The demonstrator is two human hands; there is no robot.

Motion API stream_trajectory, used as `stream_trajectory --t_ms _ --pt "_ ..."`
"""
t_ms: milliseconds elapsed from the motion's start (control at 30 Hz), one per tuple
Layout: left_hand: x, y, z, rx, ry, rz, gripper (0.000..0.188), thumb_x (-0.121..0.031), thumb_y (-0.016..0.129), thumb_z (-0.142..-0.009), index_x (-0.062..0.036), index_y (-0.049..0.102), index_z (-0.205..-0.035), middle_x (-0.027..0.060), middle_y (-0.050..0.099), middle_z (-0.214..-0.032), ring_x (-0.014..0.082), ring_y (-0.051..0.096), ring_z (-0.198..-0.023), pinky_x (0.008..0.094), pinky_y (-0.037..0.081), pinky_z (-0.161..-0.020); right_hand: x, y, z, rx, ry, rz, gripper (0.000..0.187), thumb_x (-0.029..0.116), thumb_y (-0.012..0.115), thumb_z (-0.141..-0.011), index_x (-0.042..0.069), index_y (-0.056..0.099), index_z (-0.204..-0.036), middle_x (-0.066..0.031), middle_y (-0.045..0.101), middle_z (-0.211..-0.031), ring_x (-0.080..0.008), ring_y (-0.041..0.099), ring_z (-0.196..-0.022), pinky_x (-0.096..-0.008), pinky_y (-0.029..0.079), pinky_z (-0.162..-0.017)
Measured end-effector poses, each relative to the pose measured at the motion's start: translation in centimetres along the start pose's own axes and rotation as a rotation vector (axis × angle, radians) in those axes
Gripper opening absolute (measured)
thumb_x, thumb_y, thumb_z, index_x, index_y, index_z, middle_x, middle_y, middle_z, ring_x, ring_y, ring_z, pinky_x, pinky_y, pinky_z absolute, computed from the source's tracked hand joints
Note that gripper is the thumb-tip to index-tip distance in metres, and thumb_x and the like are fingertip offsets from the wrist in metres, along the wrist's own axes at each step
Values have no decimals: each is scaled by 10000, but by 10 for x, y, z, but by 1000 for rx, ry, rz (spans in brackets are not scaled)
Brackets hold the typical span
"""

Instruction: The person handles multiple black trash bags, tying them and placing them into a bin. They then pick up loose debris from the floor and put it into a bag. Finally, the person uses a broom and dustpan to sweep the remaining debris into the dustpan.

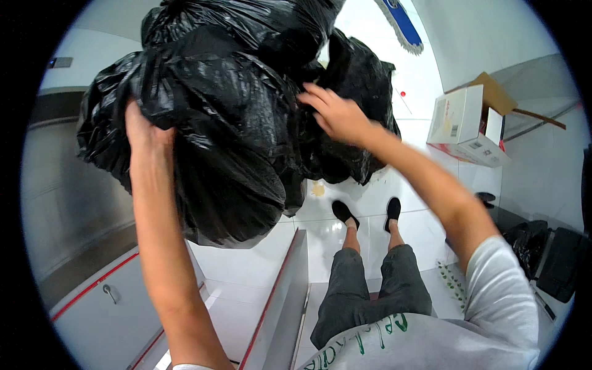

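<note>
A large, full black garbage bag [231,117] hangs in front of me at the left, its shiny plastic creased. My left hand [147,131] is closed on its left side, with the fingertips hidden in the folds of plastic. My right hand [338,116] reaches in from the right with its fingers stretched out, at the gap between this bag and another black garbage bag [354,105]. It is slightly blurred, and I cannot tell whether the fingertips press on the plastic. A further black garbage bag [259,24] lies at the far side.
An opened white cardboard box [459,123] stands on the right. At the far end lies a blue mop head [404,28]. Grey panels with red edges [277,296] rise at the lower left. The white tiled floor [314,228] has a yellowish stain near my feet.
</note>
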State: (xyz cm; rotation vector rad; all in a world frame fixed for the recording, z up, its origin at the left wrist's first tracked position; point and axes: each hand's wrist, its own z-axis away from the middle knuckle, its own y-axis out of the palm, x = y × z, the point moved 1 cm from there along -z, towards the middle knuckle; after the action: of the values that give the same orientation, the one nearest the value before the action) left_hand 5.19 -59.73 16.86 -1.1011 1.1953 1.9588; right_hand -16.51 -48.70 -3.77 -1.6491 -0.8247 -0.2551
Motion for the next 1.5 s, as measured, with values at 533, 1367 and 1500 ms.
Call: stream_trajectory --t_ms 533,1367,1500 --pt "10 24 10 192 -61 236 212 -135 481 -898 13 580 -1013 138 598 -982 259 566 -891 389 475 -850 -77 -40 127 153 177 96 200 -54 528 -692 72 623 -816 -101 508 -1131 -316 484 -1049 -375 429 -862" --pt "214 50 227 -80 -232 222 444 -331 379 -904 -24 497 -1203 122 517 -1227 289 494 -1114 430 394 -971 -180 -152 198 922 532 -499 788 344 741 -639 7 397 -1263 -122 571 -897 -227 554 -824 -303 449 -725" --pt "260 1 203 -117 -301 192 425 -322 403 -898 -33 511 -1190 123 538 -1199 285 510 -1090 443 411 -951 -188 -167 225 1221 459 -808 330 267 659 -781 22 515 -949 -21 538 -812 -127 496 -673 -258 417 -584"
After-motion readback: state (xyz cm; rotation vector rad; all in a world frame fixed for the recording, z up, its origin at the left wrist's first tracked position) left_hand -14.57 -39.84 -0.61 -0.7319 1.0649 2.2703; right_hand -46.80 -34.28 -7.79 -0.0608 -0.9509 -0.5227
